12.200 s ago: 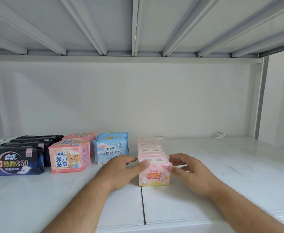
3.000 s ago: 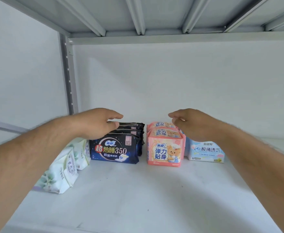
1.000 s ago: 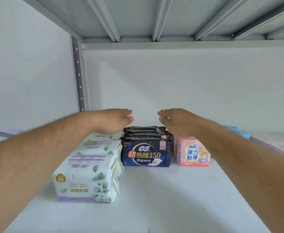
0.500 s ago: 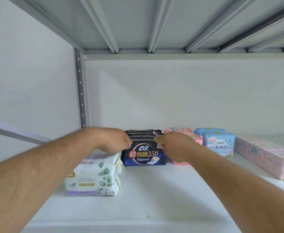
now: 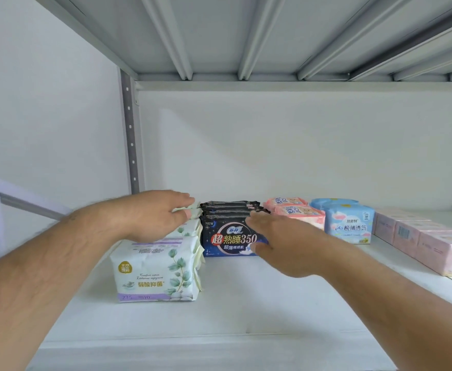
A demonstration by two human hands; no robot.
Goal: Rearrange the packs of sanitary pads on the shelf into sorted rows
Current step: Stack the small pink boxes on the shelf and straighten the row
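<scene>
Squarely between the spread hands ran the dark packs' row [image 5: 228,212], near to far; the right hand [image 5: 281,245] lay flat-fingered against its right side, nearer than the left hand [image 5: 152,214], loose-fingered over the white packs [image 5: 156,266].

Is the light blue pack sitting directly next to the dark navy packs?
No, the light blue pack stands right of the pink packs, which separate it from the dark navy packs.

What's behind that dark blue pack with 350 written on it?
Behind the dark blue pack stand more dark packs of the same kind in a row; only their top edges show. The right hand covers the front pack's right end, so whatever is there is hidden.
</scene>
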